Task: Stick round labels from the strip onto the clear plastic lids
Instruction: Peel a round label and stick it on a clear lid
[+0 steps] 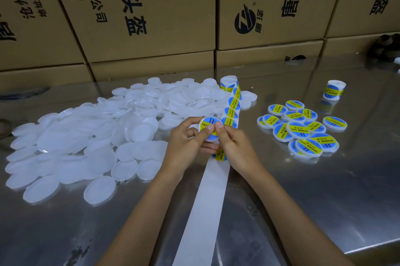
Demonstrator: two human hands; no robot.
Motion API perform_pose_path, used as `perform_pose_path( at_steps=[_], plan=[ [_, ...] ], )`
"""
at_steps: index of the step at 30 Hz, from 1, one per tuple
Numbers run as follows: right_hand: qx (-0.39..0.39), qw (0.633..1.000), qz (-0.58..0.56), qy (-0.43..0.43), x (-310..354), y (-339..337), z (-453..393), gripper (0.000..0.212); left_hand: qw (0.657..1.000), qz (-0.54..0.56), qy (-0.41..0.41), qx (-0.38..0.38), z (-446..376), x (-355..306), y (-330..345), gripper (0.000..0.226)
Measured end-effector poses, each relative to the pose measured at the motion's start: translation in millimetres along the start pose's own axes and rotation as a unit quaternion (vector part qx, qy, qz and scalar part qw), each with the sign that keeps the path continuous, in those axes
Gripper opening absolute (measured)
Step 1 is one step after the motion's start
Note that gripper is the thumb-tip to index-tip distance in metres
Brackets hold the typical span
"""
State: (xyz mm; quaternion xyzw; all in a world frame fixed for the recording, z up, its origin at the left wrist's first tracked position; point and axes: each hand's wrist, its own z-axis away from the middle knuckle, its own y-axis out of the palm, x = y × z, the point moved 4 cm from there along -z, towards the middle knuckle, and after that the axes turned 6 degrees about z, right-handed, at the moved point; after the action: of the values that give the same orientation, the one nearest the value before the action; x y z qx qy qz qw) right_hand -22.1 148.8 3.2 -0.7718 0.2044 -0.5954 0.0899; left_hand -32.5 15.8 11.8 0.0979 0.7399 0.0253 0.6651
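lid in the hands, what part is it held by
Both hands, left hand and right hand, hold the labelled lid by its rim, thumbs pressing its label face.

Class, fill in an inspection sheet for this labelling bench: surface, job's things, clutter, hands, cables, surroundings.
Surface: shiny metal table.
Job's things: heap of clear lids on the left; label strip running from its roll; bare backing; labelled lids on the right.
Clutter: spare label roll.
Hands: left hand and right hand both hold one lid, thumbs on its label.
Cables: nothing seen.
Surroundings: stacked printed cartons behind.
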Motion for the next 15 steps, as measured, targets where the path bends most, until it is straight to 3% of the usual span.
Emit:
perform_pose_path(
  at_steps=[3,11,15],
  plan=[
    [0.017,1.0,0.007,-0.016,3.5,1.4,1.0,0.047,1.0,-0.011,0.007,-0.026,-0.8,0.4,-3.3,0.021],
    [0.066,0.994,0.074,-0.042,5.5,7.1,2.5,0.049,0.994,-0.066,0.024,-0.08,-3.0,-0.2,-9.7,0.04],
    [0.064,0.995,0.07,-0.042,3.6,6.2,2.5,0.045,0.993,-0.088,0.012,-0.073,-6.0,0.6,-10.9,0.039]
  ],
)
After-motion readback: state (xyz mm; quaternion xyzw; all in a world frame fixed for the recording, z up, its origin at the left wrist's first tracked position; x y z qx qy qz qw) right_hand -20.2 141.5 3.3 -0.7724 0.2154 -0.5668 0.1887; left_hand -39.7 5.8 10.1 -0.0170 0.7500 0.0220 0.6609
